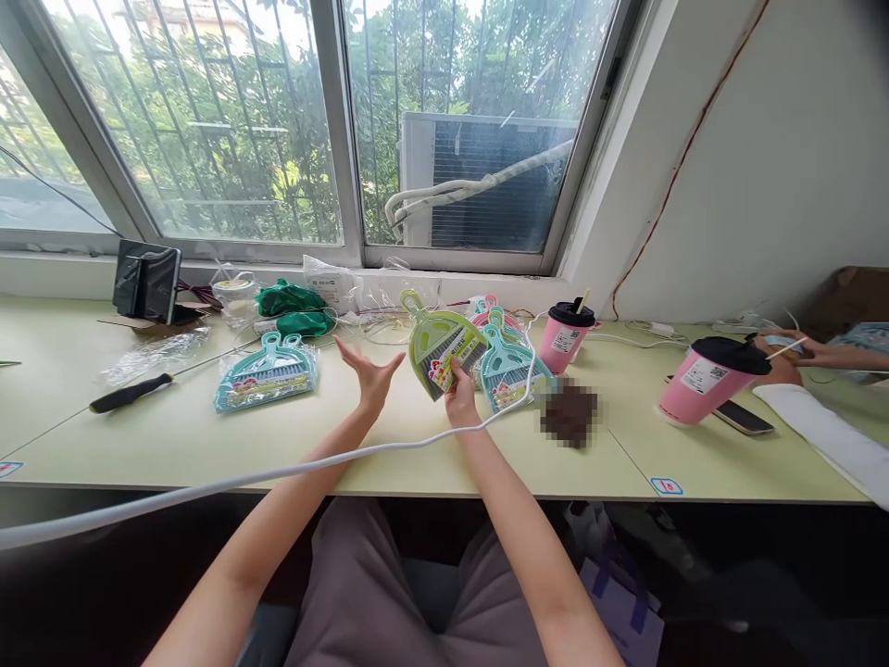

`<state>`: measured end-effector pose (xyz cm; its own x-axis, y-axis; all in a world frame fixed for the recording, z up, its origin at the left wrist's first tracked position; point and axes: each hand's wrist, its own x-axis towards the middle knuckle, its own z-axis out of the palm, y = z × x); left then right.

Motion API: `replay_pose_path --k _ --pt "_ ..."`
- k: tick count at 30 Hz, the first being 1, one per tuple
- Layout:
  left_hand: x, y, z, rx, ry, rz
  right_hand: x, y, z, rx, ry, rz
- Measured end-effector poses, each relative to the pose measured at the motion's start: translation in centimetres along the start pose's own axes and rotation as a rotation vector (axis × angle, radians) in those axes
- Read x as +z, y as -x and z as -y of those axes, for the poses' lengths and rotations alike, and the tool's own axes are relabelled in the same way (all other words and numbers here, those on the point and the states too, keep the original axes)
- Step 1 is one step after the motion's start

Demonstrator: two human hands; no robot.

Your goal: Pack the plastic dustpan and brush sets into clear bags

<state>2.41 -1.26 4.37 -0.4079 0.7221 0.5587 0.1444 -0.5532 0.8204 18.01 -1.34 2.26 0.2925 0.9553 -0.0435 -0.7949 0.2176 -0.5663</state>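
Clock taken from the sitter. Plastic dustpan-and-brush sets, four visible: one lime-green set (pixel 444 343) at twelve; two turquoise sets (pixel 266 375) (pixel 514 371) near eleven and one; one pink set (pixel 512 321), partly hidden, toward one. Two pink tapered cups with black lids (pixel 564 343) (pixel 708 380), at one and two. One long, black-handled metal tool (pixel 131 394), ten. One black rectangular phone (pixel 745 417), two.

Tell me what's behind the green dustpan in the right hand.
Past the right edge of the green dustpan, a pink dustpan and a blue dustpan show in part. What lies directly behind it is covered, so I cannot tell.
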Motion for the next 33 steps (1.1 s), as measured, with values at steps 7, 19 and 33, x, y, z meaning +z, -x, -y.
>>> replay_pose_path --k 7,19,33 --pt "0.3 -0.7 0.3 -0.282 0.315 0.383 0.2 0.6 -0.1 0.026 -0.005 0.091" --pt "0.8 1.6 -0.2 0.128 -0.233 0.372 0.5 0.7 -0.3 0.004 0.022 -0.016" --pt "-0.2 0.4 -0.4 0.064 -0.065 0.39 0.5 0.9 -0.2 0.075 0.123 0.117"
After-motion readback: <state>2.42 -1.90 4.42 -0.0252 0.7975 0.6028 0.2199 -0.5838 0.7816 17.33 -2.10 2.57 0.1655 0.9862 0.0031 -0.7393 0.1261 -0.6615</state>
